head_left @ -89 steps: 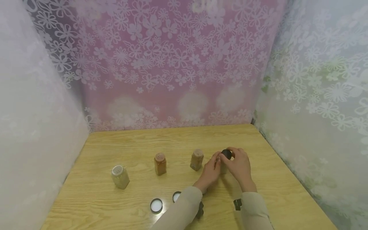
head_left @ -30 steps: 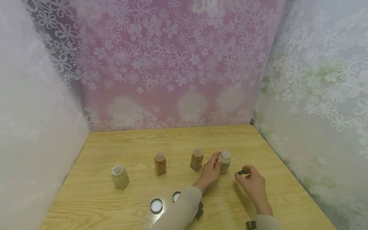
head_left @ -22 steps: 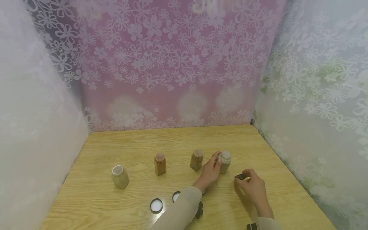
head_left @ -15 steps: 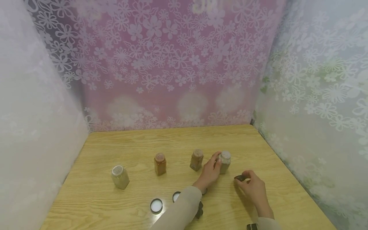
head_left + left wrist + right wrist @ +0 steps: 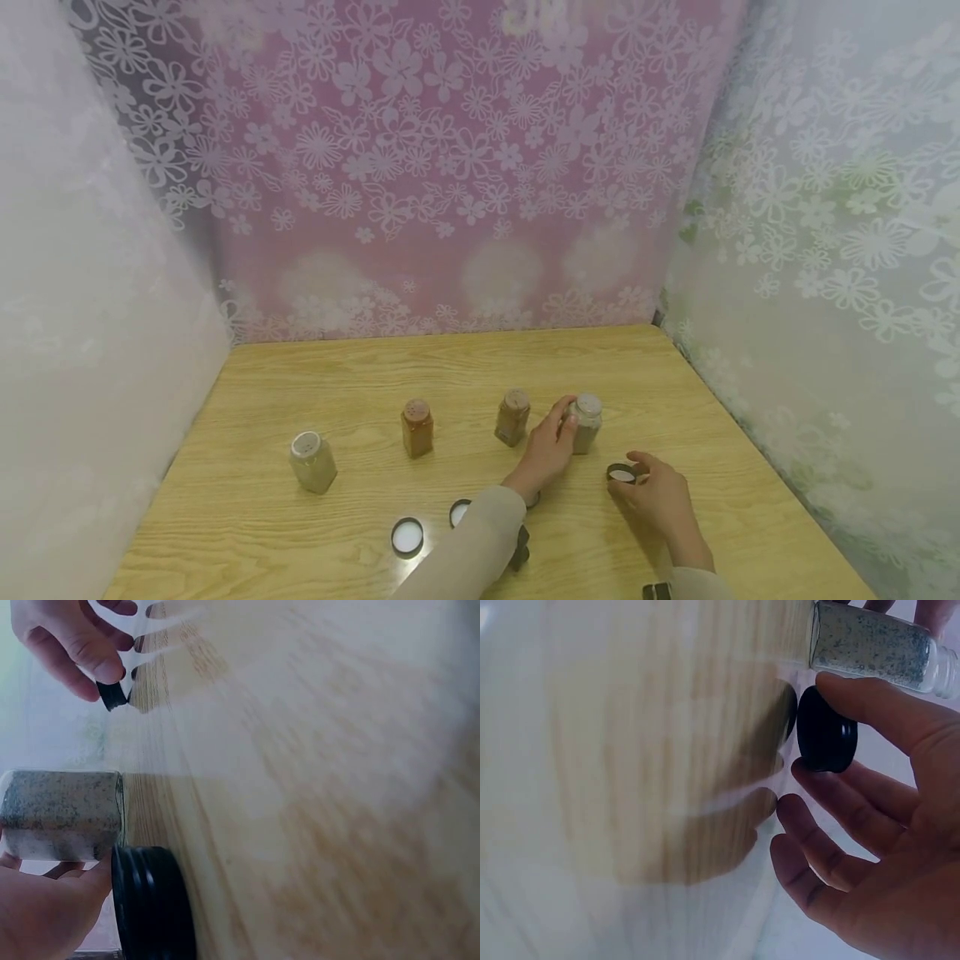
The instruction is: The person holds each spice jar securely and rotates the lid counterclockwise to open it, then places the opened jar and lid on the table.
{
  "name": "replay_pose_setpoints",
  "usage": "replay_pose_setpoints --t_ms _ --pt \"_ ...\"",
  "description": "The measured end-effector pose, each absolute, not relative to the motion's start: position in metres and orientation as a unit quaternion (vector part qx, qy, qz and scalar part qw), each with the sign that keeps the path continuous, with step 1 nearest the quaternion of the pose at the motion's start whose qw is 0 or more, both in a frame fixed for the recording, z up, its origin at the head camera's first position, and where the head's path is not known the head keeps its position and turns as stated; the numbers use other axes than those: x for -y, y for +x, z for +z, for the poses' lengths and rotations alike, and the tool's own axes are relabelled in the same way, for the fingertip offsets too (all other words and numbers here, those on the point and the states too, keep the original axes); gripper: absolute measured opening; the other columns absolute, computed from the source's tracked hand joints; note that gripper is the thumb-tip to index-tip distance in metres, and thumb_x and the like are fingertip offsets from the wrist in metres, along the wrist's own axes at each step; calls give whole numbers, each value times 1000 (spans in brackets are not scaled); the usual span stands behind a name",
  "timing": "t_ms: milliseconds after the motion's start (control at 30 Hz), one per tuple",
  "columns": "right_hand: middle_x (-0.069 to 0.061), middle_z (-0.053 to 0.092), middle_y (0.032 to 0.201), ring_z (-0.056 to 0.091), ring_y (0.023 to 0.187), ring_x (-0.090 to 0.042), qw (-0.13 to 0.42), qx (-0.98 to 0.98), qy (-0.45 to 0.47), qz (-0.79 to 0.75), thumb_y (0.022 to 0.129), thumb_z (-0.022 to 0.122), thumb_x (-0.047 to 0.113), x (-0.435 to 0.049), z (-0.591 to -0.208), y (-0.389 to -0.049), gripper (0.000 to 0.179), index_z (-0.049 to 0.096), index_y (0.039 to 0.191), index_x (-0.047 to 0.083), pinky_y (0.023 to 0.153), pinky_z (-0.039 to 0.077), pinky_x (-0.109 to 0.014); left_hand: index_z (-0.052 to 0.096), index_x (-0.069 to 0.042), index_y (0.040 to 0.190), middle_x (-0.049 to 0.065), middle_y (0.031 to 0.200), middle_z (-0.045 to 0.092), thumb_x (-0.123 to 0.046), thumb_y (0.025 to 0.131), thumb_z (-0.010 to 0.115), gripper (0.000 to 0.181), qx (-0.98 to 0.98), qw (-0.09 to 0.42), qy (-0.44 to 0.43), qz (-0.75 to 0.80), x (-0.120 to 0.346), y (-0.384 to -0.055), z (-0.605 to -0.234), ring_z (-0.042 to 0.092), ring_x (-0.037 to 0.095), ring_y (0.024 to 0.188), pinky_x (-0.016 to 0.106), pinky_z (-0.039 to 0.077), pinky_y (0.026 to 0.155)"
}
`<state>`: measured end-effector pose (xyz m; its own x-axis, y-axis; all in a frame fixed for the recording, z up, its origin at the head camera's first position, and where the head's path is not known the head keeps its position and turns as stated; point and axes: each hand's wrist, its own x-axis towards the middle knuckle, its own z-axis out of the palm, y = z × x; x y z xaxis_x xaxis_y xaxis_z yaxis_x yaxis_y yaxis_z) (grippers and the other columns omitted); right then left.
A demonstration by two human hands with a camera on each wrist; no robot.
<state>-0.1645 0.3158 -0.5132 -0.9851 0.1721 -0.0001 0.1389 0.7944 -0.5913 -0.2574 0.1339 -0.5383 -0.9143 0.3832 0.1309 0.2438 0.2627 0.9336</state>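
Note:
My left hand (image 5: 542, 454) grips the side of a glass spice jar (image 5: 588, 425) that stands upright with its pale perforated top bare. Speckled grey seasoning fills this jar, as the left wrist view shows. To its right, low over the table, my right hand (image 5: 663, 496) pinches a round black lid (image 5: 826, 731) between thumb and fingers. White lining shows inside the lid in the head view. Near the left wrist another black lid (image 5: 154, 904) lies on the table.
Left of my hands stand three more spice jars without lids: a brown one (image 5: 513, 419), an orange one (image 5: 417, 429) and a pale one (image 5: 313, 463). Two lids, one lined white (image 5: 407, 537) and one partly behind the left sleeve (image 5: 460, 513), lie in front.
The right hand has lifted the black lid off the jar, brought it right and down toward the table, and turned its lined inside upward. The left hand stays on the jar.

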Motion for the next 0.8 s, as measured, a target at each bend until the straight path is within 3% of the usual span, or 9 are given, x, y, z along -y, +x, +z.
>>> replay_pose_setpoints --t_ms 300,567,800 --pt "-21 72 100 69 83 -25 0 949 -91 302 79 82 18 -315 -515 -165 61 58 128 -10 67 59 -38 30 -43 152 3 147 48 -45 108 30 44 -789 77 199 576 -132 -255 -536 49 33 135 50 46 107" --pt "-28 67 111 68 93 -34 -7 952 -86 295 79 82 19 -315 -514 -166 62 57 128 -11 69 59 -41 30 -44 152 2 149 47 -47 107 32 45 -778 82 194 592 -131 -254 -537 44 29 139 46 41 112" --pt "-33 63 117 66 99 -43 -14 955 -75 288 79 83 20 -314 -511 -166 67 55 131 -11 76 59 -49 29 -35 156 6 157 39 -42 108 33 48 -770 56 216 598 -128 -255 -533 41 31 141 49 41 112"
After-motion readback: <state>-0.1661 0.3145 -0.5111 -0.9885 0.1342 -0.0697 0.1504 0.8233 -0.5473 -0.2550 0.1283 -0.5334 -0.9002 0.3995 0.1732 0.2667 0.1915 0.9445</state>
